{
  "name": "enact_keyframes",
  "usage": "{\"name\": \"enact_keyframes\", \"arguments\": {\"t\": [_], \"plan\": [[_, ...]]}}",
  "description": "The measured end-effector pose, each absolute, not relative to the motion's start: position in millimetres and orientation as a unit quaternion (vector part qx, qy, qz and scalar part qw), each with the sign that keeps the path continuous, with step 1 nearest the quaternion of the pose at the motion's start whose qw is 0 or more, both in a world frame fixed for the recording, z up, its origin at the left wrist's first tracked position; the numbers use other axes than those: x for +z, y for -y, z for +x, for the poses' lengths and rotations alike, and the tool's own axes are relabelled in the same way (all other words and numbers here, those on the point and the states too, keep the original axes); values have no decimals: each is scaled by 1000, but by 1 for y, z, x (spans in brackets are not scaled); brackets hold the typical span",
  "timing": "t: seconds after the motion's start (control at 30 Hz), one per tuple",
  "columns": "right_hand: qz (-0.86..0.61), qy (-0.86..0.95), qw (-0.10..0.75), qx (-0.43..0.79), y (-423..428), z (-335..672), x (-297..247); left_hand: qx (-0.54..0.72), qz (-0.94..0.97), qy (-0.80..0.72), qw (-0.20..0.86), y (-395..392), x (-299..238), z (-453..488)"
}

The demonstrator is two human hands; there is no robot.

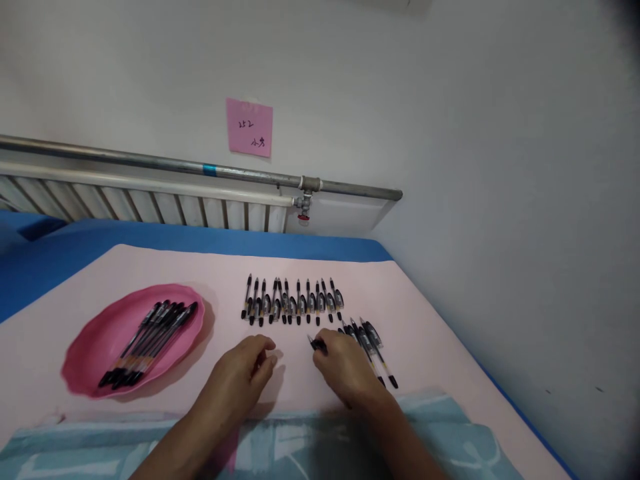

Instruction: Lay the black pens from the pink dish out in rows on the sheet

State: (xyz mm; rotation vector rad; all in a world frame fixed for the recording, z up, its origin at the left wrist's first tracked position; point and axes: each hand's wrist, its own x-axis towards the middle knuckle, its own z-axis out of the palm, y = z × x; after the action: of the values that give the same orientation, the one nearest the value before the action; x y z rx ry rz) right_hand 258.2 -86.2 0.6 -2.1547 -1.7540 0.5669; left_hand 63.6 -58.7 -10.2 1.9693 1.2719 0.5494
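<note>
My right hand (345, 370) rests on the pink sheet with its fingers curled round a black pen (317, 344), whose tip pokes out to the left. A small bunch of black pens (371, 343) lies just right of that hand. My left hand (245, 373) lies on the sheet beside it, fingers bent loosely inward with nothing visible in them. Beyond both hands runs a row of several short black pen caps or pen halves (293, 301). A pink tray (95, 347) at the left holds several whole black pens (150, 340).
The pink sheet (440, 333) covers a blue surface (150, 237). A white radiator (150, 203) and a metal pipe (250, 173) run along the back wall, under a pink note (249, 127). A white wall (525, 233) closes the right side. Light blue patterned cloth (300, 447) lies nearest me.
</note>
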Motion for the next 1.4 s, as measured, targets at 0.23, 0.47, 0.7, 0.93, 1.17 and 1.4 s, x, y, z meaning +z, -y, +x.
{"name": "enact_keyframes", "arguments": {"t": [0.23, 0.47, 0.7, 0.93, 1.17, 1.4], "plan": [[-605, 412, 507, 455, 91, 233, -1, 293, 616, -407, 607, 77, -8, 87], [-540, 309, 556, 551, 90, 226, 2, 322, 502, -383, 705, 82, -15, 93], [-476, 207, 691, 503, 85, 241, 8, 254, 605, -404, 637, 83, -12, 88], [-450, 192, 709, 508, 85, 242, 4, 237, 660, -411, 582, 83, -4, 87], [-481, 261, 644, 535, 89, 232, 4, 250, 642, -410, 597, 83, -7, 85], [-490, 272, 602, 568, 89, 221, -4, 292, 604, -416, 614, 80, -6, 86]]}}
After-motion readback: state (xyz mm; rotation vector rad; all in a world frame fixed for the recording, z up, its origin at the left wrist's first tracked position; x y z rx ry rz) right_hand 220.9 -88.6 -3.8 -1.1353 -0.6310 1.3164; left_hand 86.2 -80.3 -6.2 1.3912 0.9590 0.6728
